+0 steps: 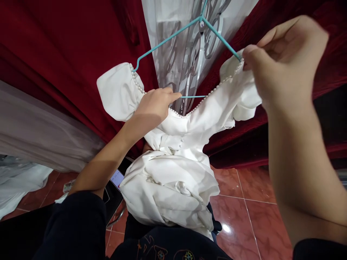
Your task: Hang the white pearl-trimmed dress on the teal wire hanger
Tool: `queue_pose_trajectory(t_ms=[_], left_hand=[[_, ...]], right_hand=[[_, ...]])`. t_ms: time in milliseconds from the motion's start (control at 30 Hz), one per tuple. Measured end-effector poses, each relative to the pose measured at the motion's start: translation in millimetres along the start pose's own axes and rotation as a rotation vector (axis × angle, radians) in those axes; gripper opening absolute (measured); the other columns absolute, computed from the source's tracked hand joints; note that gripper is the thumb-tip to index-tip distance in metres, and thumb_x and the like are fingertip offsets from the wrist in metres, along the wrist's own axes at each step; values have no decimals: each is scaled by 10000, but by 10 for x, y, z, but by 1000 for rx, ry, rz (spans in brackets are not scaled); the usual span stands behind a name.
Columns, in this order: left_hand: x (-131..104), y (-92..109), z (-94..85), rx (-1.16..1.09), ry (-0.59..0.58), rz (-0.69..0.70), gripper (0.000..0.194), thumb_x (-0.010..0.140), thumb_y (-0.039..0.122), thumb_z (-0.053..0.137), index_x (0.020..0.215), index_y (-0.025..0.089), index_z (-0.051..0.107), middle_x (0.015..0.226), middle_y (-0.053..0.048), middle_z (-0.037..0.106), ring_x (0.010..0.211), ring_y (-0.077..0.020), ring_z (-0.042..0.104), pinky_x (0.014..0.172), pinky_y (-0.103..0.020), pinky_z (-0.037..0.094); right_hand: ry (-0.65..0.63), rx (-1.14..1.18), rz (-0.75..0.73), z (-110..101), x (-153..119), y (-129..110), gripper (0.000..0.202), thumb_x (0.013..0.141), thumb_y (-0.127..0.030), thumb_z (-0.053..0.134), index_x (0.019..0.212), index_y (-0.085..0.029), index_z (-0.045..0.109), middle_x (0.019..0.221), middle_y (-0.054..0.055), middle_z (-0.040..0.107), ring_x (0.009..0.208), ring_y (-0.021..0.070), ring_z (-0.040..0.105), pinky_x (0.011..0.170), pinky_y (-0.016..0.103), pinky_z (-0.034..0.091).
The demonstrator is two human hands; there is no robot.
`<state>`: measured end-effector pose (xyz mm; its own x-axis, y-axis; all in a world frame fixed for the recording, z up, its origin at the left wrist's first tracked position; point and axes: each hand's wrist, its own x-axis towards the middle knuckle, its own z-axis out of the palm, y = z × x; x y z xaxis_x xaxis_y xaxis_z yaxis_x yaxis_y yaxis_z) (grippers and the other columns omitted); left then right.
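A white dress (173, 173) with pearl beading along its neckline hangs on a thin turquoise hanger (170, 38). Its lower part is bunched in folds over my lap. My left hand (157, 104) is closed on the left side of the neckline, beside the hanger's bottom bar; whether it also grips the bar is hidden. At the upper right, my right hand (284, 54) pinches the dress's right shoulder edge between thumb and fingers, close to the hanger's end. The left puffed sleeve (115, 90) spreads out past the other end of the hanger.
Dark red curtains (81, 47) hang on both sides of a white metal scrollwork piece (199, 61). Below left, a phone with a lit screen (117, 178) lies on a dark surface. White fabric (18, 184) rests on the red tiled floor (238, 213).
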<state>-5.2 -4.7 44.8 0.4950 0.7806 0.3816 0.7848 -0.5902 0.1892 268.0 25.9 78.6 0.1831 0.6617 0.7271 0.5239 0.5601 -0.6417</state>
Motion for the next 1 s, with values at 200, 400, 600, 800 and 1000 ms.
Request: queue_pose_trajectory(t_ms=[200,400,600,800,1000], left_hand=[[11,79,38,159,-15,30,612,907,-40,414,1389,210,698,1133,-77,740,1051,-257,694,961,-411,541],[-62,32,167,94,81,91,586,983,3,388,1460,242,630,1376,-66,686,1344,-272,595,1140,-487,490],[-306,-237,167,98,202,-205,438,1056,256,567,1479,369,574,1570,-60,536,1601,-345,304,1226,-632,407],[-289,-339,197,169,650,-319,594,1010,478,673,1493,240,423,1666,-85,360,1621,-314,180,1321,-552,232],[-86,-522,172,150,654,-340,585,1038,240,557,1563,277,301,1572,-40,495,1473,-188,427,1294,-392,274]], right_hand=[[-70,-168,-725,240,-733,48,181,956,-216,541,1123,-260,594,1135,87,692,1155,260,653,1053,489,526],[-247,-291,-460,430,-903,305,253,1004,-326,542,1224,-257,646,1011,65,705,953,248,618,897,475,456],[-124,-235,-331,535,-1076,241,235,1051,-288,461,1135,-310,680,1071,43,724,987,251,603,978,525,435],[-113,-290,-205,711,-1141,142,199,1046,-253,475,1110,-320,650,1066,45,716,1021,243,546,1043,533,402],[-24,-319,-254,695,-1116,206,148,995,-205,511,1003,-297,627,933,54,691,933,247,529,984,543,412]])
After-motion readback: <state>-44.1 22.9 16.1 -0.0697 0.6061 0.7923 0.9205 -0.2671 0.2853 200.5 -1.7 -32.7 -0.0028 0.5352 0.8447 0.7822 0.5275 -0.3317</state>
